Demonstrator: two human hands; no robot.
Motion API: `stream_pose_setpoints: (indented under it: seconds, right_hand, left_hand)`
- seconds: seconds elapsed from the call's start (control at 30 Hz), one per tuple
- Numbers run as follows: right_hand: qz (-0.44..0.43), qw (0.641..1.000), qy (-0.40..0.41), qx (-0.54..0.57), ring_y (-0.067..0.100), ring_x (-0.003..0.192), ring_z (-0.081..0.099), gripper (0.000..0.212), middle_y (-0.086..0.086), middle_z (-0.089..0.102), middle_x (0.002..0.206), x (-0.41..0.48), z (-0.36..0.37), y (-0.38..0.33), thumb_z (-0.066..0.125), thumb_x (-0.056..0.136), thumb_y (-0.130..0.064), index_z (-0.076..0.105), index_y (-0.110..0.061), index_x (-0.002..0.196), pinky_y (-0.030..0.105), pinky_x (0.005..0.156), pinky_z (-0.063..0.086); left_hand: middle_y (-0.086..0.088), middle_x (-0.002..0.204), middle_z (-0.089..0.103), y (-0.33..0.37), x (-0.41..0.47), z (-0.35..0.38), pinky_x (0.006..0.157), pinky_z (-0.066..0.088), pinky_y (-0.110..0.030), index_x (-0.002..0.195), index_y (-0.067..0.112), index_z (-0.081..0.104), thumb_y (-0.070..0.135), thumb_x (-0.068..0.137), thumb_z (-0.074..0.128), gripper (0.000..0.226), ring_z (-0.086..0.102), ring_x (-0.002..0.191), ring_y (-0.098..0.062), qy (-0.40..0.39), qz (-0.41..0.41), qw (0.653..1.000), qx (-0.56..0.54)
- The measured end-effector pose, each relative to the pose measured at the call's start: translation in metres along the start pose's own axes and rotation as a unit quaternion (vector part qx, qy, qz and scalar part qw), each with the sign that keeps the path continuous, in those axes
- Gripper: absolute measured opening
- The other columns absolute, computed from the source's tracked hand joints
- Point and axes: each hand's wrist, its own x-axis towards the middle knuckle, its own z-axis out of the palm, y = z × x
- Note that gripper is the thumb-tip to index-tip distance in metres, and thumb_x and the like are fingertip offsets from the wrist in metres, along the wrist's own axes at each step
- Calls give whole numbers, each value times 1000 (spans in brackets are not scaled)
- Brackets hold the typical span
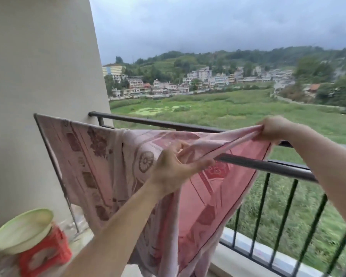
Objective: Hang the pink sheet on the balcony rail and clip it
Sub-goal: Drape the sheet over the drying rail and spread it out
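Note:
The pink sheet [100,162], patterned with darker flowers and squares, hangs over a thin metal bar at the left and drapes down toward the floor. My left hand [174,166] pinches a fold of its upper edge just above the near dark rail [268,164]. My right hand [272,127] grips the sheet's far corner and holds it stretched above the balcony rail [148,121]. The cloth between both hands is taut. No clip is visible.
A cream wall pillar [44,66] stands at the left. A pale green basin [22,230] rests on a red plastic stool [48,254] at the lower left. Vertical black balusters [286,214] run under the rail, above a concrete ledge.

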Motion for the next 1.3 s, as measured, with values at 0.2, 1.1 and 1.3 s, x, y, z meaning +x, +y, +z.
stream_pose_setpoints:
  seconds: [0.2,1.1,1.3]
  right_hand:
    - [54,991,116,-44,31,68,69,14,15,71,72,-92,-15,70,61,87,-18,70,-11,79,39,62,58]
    - [166,973,133,88,38,98,65,17,22,71,105,-345,-39,424,57,89,-10,72,-12,95,39,84,54]
    - [205,883,54,419,8,55,67,22,7,72,81,-367,-5,492,57,96,-18,69,-9,112,20,50,51]
  left_hand:
    - [12,75,65,11,-66,86,63,51,-25,98,21,64,15,82,67,18,61,70,-1,-22,66,996,57]
    - [8,54,43,217,-231,447,53,30,-32,59,31,44,31,88,53,30,43,57,-21,-145,97,980,95]
    - [7,86,66,217,-227,506,73,51,-36,91,26,62,65,86,48,42,62,81,-17,-206,-13,963,170]
